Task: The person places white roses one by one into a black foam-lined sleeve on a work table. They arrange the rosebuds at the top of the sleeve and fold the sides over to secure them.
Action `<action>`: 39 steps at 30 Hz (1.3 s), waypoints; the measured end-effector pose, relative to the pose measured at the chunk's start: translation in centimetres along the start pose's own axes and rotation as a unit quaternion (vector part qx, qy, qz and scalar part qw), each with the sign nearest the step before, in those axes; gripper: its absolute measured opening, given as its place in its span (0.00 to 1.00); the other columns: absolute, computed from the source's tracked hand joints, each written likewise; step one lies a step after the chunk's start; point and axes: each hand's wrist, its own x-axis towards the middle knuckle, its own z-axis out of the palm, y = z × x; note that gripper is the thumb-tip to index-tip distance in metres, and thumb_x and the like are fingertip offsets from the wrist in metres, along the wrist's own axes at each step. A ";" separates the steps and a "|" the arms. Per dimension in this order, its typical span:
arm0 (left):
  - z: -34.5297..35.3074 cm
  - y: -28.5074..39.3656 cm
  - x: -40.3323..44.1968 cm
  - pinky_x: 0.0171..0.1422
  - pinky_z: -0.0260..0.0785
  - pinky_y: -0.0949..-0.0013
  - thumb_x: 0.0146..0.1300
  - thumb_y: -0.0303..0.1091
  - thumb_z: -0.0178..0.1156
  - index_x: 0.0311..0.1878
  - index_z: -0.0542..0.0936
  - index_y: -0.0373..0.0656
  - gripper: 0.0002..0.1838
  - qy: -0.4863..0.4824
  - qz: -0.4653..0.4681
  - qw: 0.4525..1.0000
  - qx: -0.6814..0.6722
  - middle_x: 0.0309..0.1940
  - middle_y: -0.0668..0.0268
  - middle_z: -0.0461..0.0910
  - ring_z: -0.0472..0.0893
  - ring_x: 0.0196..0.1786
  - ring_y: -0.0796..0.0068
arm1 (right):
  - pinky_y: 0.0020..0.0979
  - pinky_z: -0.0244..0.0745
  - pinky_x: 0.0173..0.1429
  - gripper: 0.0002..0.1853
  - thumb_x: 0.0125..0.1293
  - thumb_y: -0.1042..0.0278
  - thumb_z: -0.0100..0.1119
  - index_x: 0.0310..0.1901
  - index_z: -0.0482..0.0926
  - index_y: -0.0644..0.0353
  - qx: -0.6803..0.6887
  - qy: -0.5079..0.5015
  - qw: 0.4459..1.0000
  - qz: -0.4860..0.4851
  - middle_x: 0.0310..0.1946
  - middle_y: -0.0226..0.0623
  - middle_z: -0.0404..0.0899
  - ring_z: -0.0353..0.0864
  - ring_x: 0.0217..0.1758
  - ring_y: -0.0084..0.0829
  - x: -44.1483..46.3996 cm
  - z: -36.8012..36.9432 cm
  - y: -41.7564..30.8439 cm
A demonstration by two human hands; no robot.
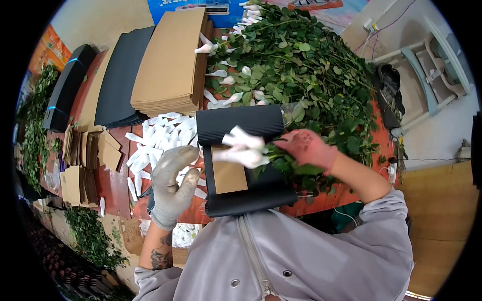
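Note:
My right hand (305, 148), in a red-pink glove, is closed around the stems of several roses (246, 150) with white sleeves over their buds. The buds point left and are blurred. Beneath them lies a black corrugated sheet (241, 123) with curled far and near edges, with a brown cardboard piece (230, 173) on it. To the left of this sheet, my left hand (173, 178), in a grey-white glove, is held with thumb and fingers apart and nothing visible between them. Beside it spreads a pile of loose white bud sleeves (165, 135).
A big heap of leafy roses (311, 75) covers the table's right side. Stacks of brown cardboard (170, 55) and black sheets (123, 75) stand at the back left. Small cardboard pieces (78, 185) sit at the left edge. A chair (427, 75) is at the right.

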 end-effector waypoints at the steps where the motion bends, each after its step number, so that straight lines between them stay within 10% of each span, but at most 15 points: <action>1: 0.1 -0.2 -0.1 0.46 0.70 0.63 0.48 0.23 0.59 0.39 0.79 0.36 0.12 0.017 -0.007 1.000 -0.012 0.37 0.57 0.79 0.78 0.39 0.60 | 0.34 0.68 0.58 0.27 0.53 0.63 0.53 0.58 0.69 0.57 0.057 -0.062 0.996 0.024 0.49 0.44 0.76 0.76 0.52 0.38 0.2 -3.3 0.3; 2: 0.3 -0.5 -0.3 0.46 0.70 0.63 0.48 0.23 0.59 0.39 0.79 0.36 0.12 0.033 -0.014 0.999 -0.025 0.37 0.56 0.79 0.78 0.40 0.60 | 0.32 0.68 0.58 0.27 0.53 0.65 0.53 0.57 0.70 0.57 0.114 -0.124 0.985 0.049 0.49 0.44 0.76 0.76 0.52 0.38 0.4 -5.6 0.5; 3: 0.8 -1.2 -1.0 0.47 0.69 0.64 0.51 0.27 0.59 0.37 0.79 0.38 0.10 -0.048 -0.019 0.999 -0.006 0.38 0.58 0.79 0.78 0.41 0.60 | 0.33 0.71 0.55 0.26 0.52 0.68 0.53 0.56 0.71 0.60 0.162 0.064 0.982 -0.067 0.48 0.42 0.76 0.76 0.50 0.37 -1.2 -2.5 3.0; 9: 3.5 -2.9 -2.4 0.57 0.65 0.60 0.59 0.43 0.56 0.42 0.79 0.38 0.17 -0.405 0.008 0.903 0.141 0.48 0.56 0.76 0.73 0.53 0.57 | 0.30 0.69 0.54 0.21 0.55 0.63 0.57 0.51 0.73 0.60 0.116 0.032 0.982 -0.143 0.42 0.39 0.75 0.74 0.49 0.32 -3.8 -3.0 9.0; 14: 3.6 -4.4 -3.2 0.61 0.61 0.57 0.64 0.50 0.47 0.43 0.80 0.38 0.23 -0.445 0.043 0.880 0.157 0.52 0.53 0.74 0.70 0.57 0.54 | 0.33 0.63 0.64 0.25 0.58 0.60 0.55 0.56 0.71 0.63 0.246 -0.181 0.946 0.104 0.57 0.43 0.69 0.70 0.58 0.35 -2.5 -17.7 5.6; 16: 3.6 -4.4 -3.6 0.61 0.61 0.56 0.65 0.51 0.45 0.43 0.80 0.37 0.25 -0.441 0.077 0.880 0.157 0.52 0.52 0.74 0.70 0.57 0.52 | 0.32 0.63 0.65 0.26 0.60 0.59 0.54 0.59 0.68 0.64 0.060 -0.161 0.982 -0.082 0.59 0.45 0.68 0.69 0.60 0.34 -2.9 -13.6 9.3; 20: 3.6 -4.1 -3.7 0.60 0.60 0.54 0.68 0.53 0.39 0.50 0.76 0.36 0.29 -0.483 -0.038 0.875 0.027 0.47 0.48 0.75 0.70 0.54 0.47 | 0.33 0.66 0.57 0.25 0.57 0.54 0.62 0.51 0.74 0.62 0.230 -0.353 0.901 -0.107 0.47 0.39 0.78 0.74 0.50 0.32 5.3 -10.8 2.3; 24: 2.4 -3.1 -3.4 0.62 0.58 0.53 0.68 0.55 0.38 0.57 0.72 0.36 0.31 -0.538 -0.094 0.837 0.007 0.50 0.47 0.73 0.69 0.55 0.47 | 0.32 0.68 0.55 0.25 0.54 0.63 0.63 0.53 0.73 0.63 0.598 -0.451 0.657 -0.086 0.48 0.40 0.78 0.75 0.47 0.31 8.9 3.9 3.1; 26: 2.4 -4.0 -4.9 0.65 0.55 0.55 0.68 0.56 0.38 0.56 0.71 0.34 0.32 -0.464 0.016 0.885 0.033 0.55 0.48 0.70 0.67 0.59 0.50 | 0.33 0.69 0.56 0.27 0.52 0.55 0.62 0.49 0.74 0.66 0.286 -0.442 0.850 0.018 0.47 0.45 0.78 0.76 0.48 0.38 9.5 -0.1 -0.1; 29: 2.2 -3.8 -5.6 0.67 0.53 0.57 0.67 0.54 0.42 0.56 0.71 0.32 0.31 -0.457 -0.031 0.889 0.009 0.55 0.51 0.69 0.65 0.60 0.52 | 0.36 0.70 0.55 0.25 0.49 0.52 0.60 0.43 0.75 0.63 0.117 -0.217 0.960 0.132 0.41 0.45 0.78 0.77 0.50 0.40 5.6 -1.6 -2.9; 32: 2.1 -3.5 -5.0 0.66 0.54 0.57 0.67 0.52 0.43 0.56 0.71 0.32 0.29 -0.476 -0.067 0.877 -0.001 0.54 0.52 0.69 0.66 0.60 0.53 | 0.36 0.66 0.53 0.26 0.53 0.50 0.56 0.50 0.72 0.56 -0.062 0.055 0.988 0.134 0.45 0.36 0.72 0.72 0.50 0.36 1.7 -2.3 -5.1; 39: 2.1 -3.5 -4.3 0.70 0.50 0.55 0.65 0.60 0.39 0.58 0.70 0.33 0.36 -0.511 -0.092 0.854 0.004 0.59 0.51 0.65 0.61 0.65 0.54 | 0.35 0.53 0.64 0.19 0.56 0.48 0.53 0.49 0.75 0.42 -0.076 0.180 0.981 -0.013 0.51 0.30 0.72 0.69 0.56 0.33 4.2 2.8 -6.9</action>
